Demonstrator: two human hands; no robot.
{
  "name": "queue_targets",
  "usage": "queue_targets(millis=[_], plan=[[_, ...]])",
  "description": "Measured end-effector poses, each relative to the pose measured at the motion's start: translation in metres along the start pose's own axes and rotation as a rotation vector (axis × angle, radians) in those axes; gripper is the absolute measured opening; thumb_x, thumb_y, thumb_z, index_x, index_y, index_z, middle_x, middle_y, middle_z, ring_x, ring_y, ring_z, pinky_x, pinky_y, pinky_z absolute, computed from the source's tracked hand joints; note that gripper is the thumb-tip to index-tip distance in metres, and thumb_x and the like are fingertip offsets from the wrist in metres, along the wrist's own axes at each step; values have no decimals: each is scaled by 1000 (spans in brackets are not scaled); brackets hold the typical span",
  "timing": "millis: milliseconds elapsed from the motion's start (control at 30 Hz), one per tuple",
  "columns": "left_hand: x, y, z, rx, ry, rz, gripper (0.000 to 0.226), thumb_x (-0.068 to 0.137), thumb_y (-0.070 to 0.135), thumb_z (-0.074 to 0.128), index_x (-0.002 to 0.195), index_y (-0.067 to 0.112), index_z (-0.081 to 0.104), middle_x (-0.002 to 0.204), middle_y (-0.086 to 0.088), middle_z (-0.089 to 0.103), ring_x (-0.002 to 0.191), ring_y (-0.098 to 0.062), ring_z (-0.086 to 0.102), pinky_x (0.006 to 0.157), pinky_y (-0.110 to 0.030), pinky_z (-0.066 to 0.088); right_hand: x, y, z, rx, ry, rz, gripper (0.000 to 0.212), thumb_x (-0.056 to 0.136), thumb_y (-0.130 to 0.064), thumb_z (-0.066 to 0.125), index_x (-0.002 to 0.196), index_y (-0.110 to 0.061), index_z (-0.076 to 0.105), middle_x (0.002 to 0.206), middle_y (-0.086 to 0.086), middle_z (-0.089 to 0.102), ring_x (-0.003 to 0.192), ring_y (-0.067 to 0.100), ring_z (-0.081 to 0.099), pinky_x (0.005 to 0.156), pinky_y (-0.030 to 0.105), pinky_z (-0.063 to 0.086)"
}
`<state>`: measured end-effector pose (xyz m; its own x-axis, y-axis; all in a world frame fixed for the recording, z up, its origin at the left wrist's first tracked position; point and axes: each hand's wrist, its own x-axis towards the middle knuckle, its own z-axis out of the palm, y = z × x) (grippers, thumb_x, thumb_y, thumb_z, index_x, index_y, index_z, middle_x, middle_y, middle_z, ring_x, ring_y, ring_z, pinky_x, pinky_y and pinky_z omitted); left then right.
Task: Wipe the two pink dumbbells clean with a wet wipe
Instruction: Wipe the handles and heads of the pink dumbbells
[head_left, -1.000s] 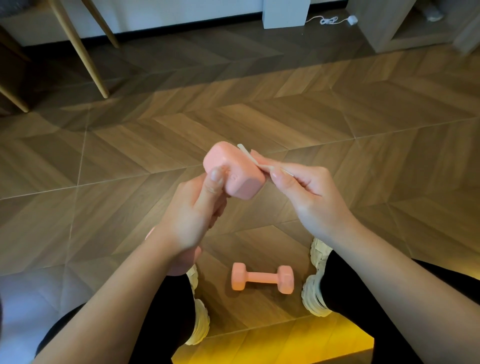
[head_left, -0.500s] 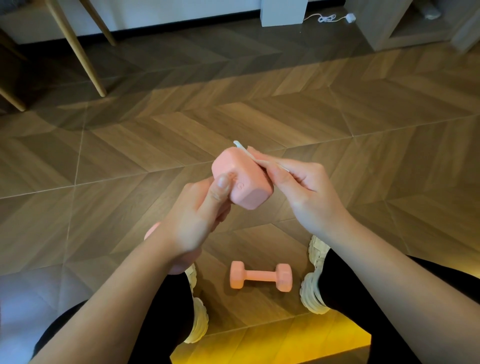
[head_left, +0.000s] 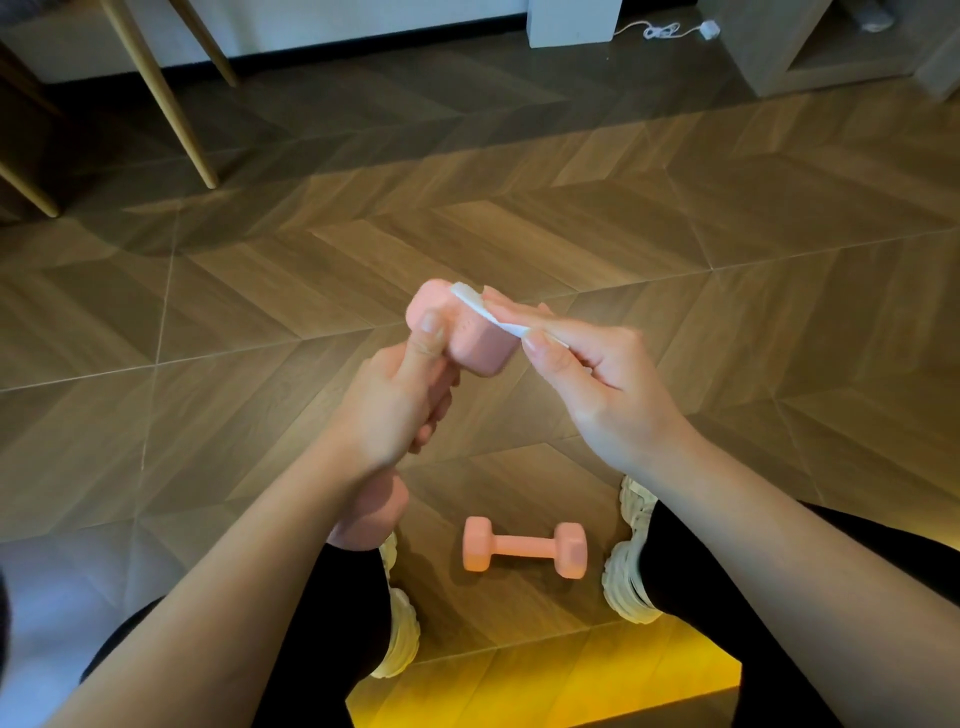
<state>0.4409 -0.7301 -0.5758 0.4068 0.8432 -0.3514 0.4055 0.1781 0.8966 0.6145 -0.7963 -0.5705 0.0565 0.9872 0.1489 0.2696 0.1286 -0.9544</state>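
My left hand (head_left: 387, 410) grips a pink dumbbell (head_left: 470, 340) by its handle and holds it tilted, one head up in front of me, the other head low behind my wrist. My right hand (head_left: 597, 384) pinches a folded white wet wipe (head_left: 485, 309) and presses it flat on the far face of the raised head. My left thumb rests on the near side of that head. A second pink dumbbell (head_left: 524, 546) lies on the wooden floor between my feet.
My white shoes (head_left: 631, 566) flank the lying dumbbell. Wooden chair legs (head_left: 171, 109) stand at the far left. A white block (head_left: 574, 18), a white cable (head_left: 665, 30) and a low shelf unit (head_left: 779, 52) line the far wall.
The raised dumbbell head has turned in my left hand. The wipe in my right hand has slid over the head's far face and now shows more of its flat side.
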Motion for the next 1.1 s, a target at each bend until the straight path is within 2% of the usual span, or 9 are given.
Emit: queue_targets(millis=[67,167,200,300,367,467,567,900,1100], plan=[[1,0,-4,-24,24,-3,90,78,86,25,81,4,61,54,1,43,47,-14,36,48,-26,28,0,0,0,-26,15,-3,33,102,-14,43,132,-14,56,137,-4,58,131,4,50,117,41,32],[-1,4,-7,-41,44,47,75,84,79,26,66,11,50,56,-3,41,47,-12,34,46,-24,29,0,3,0,-29,31,13,32,102,-16,43,130,-16,57,115,-25,65,104,-12,60,95,16,45],[-3,6,-7,-57,40,79,71,84,78,28,64,11,45,57,-6,39,47,-11,34,45,-22,28,0,5,-1,-15,38,24,33,102,-17,43,130,-13,59,118,-22,65,104,-12,60,92,14,45],[-6,7,-5,-99,-5,185,66,82,74,32,59,12,36,56,-11,30,47,-11,30,45,-24,24,4,8,-1,66,33,51,35,102,-16,43,129,-2,62,136,4,60,132,8,51,111,35,41],[-9,5,-4,-112,-52,226,58,84,69,34,53,19,35,52,-5,28,49,-13,27,46,-27,22,7,7,-1,124,37,64,35,101,-15,44,126,0,63,137,8,59,135,13,49,114,41,38],[-9,0,-4,-104,-132,240,51,88,66,38,55,28,40,50,12,30,52,-14,25,49,-32,20,6,5,0,156,49,59,33,100,-15,45,125,-3,64,135,6,60,132,11,51,112,34,39],[-8,-5,-4,55,-142,261,53,88,73,37,57,32,46,49,13,38,52,-10,31,54,-33,24,3,5,0,172,28,55,33,100,-13,45,128,-1,60,136,6,58,133,10,51,111,29,39],[-4,5,-9,17,44,154,61,79,76,31,48,28,49,48,8,42,44,-11,36,44,-22,30,-8,10,-1,60,8,14,34,103,-13,43,132,-5,57,139,2,57,135,10,48,117,45,33],[-9,0,-5,-74,-94,249,52,87,71,41,54,32,47,48,12,36,50,-8,30,48,-25,26,-1,8,2,163,64,123,35,100,-17,46,127,-2,61,138,11,58,134,16,50,113,46,39]])
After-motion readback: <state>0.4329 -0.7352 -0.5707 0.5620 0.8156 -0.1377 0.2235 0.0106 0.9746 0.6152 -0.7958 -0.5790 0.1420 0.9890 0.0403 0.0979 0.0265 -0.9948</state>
